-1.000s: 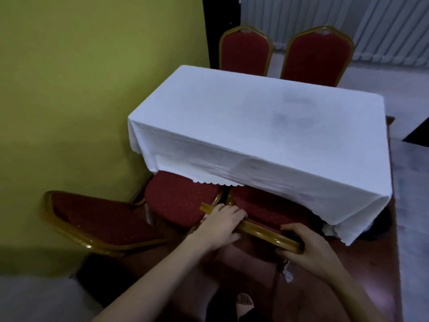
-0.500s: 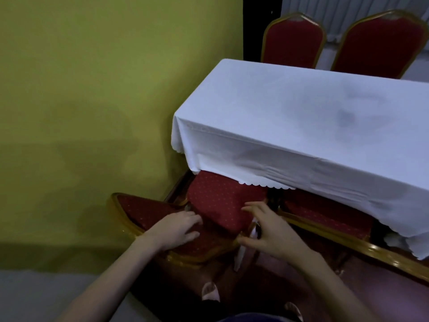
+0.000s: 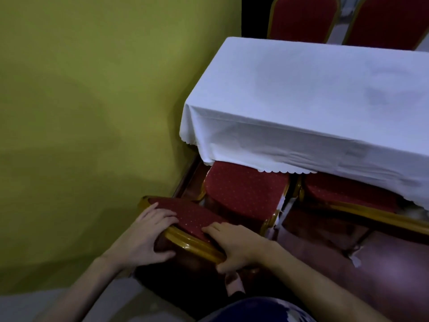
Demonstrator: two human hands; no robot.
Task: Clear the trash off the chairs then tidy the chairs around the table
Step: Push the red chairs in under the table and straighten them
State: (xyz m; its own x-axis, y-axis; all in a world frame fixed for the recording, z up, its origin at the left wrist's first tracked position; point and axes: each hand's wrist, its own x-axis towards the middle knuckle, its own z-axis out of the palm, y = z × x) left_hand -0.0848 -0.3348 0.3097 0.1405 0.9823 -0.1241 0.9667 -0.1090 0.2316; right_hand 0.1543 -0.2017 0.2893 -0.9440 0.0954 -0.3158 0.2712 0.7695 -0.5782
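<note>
Gripping the chair backrest (image 3: 195, 221) — left hand (image 3: 145, 238), right hand (image 3: 234, 246) — 2 closed grips.

Both hands grip the top rail of a red chair's back (image 3: 195, 223), left hand (image 3: 146, 238) near the yellow wall (image 3: 92, 112), right hand (image 3: 236, 246) beside it. Its seat (image 3: 246, 189) reaches under the near left corner of the white-clothed table (image 3: 313, 96).

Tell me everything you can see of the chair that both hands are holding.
The near chair has a gold-coloured frame, glossy like painted metal, and red padding with small pale dots. Its seat stands partly under the white tablecloth, close to the yellow-green wall. The left hand and the right hand both grip the backrest top, fingers on the padding.
</note>
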